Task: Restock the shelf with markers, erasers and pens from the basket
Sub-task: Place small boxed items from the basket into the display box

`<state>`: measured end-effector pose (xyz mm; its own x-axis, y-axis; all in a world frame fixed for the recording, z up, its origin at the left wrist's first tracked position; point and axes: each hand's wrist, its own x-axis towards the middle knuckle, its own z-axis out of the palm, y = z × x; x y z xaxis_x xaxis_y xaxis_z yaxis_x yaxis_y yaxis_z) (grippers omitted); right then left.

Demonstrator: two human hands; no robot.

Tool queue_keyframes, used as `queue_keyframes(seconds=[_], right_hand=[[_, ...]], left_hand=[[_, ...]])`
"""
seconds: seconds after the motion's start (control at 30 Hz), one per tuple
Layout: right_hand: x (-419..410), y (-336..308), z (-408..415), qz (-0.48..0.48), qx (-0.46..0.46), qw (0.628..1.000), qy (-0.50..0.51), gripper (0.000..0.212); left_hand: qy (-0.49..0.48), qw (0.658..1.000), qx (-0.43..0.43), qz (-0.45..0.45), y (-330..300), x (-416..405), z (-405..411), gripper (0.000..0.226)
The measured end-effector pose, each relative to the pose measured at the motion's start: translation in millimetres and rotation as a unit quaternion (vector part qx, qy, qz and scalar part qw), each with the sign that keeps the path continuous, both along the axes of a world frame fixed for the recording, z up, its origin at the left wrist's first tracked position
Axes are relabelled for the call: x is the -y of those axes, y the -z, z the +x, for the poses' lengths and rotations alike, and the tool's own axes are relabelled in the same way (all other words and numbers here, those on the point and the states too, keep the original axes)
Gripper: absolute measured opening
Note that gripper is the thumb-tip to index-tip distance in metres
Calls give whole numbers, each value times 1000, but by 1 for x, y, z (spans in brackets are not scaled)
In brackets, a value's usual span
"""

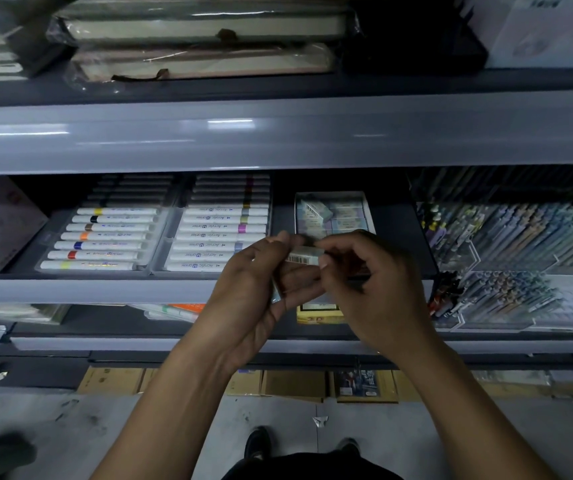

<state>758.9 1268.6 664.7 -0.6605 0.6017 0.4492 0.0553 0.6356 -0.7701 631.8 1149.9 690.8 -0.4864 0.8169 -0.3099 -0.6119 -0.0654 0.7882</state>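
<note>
Eraser (304, 255), long axis three-to-nine, is pinched between my left hand (260, 289) and right hand (368, 285); the eraser box (333, 213) lies at twelve, nearer my right.

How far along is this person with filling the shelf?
Looks done: the two marker trays sit full, and the pen racks to the right look well stocked. In hand: the left hand and right hand hold a small barcoded eraser between them, in front of the eraser box. Left: that eraser still has to go in; the basket is out of view, so the remainder can't be judged.
</note>
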Motion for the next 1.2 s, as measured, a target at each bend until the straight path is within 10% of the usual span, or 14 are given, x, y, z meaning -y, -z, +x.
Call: queue_keyframes(seconds=[0.7, 0.87, 1.2], right_hand=[[-14, -9, 2, -116, -90, 989, 7, 34], [-34, -10, 3, 61, 27, 995, 78, 32], [-47, -7, -23, 167, 186, 952, 178, 21]], left_hand=[[-1, 937, -346, -53, 24, -16, 4, 16], [-49, 879, -461, -113, 32, -17, 0, 10], [-56, 880, -453, -132, 43, -16, -4, 13]])
